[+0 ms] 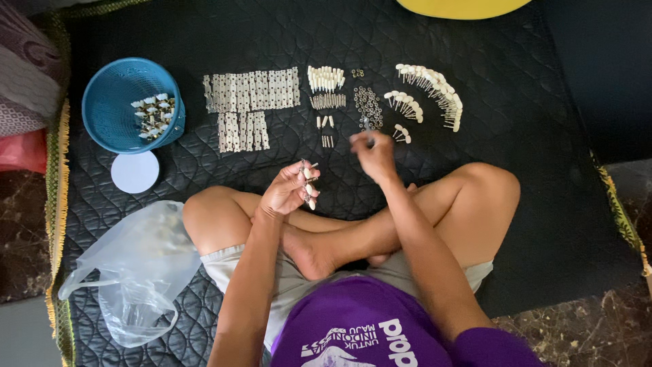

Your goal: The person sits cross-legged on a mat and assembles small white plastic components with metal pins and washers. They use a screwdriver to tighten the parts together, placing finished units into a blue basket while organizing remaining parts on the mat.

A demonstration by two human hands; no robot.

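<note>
I sit cross-legged on a black quilted mat (pixel 516 88). My left hand (pixel 288 190) is shut on a small metal assembly with white plastic caps (pixel 309 183), held over my left knee. My right hand (pixel 372 153) reaches forward and pinches a small metal piece (pixel 367 126) at the near edge of a pile of small metal rings (pixel 367 105). Laid out beyond my hands are rows of flat metal plates (pixel 250 92), a bundle of white-capped pins (pixel 326 78), short metal pins (pixel 328 101) and an arc of finished white-capped parts (pixel 435 85).
A blue plastic basket (pixel 112 102) at the left holds several assembled parts. Its round white lid (pixel 135 172) lies just below it. A clear plastic bag (pixel 136 272) lies by my left thigh. A yellow object (pixel 462 7) sits at the top edge. Pillows (pixel 24 75) lie at the far left.
</note>
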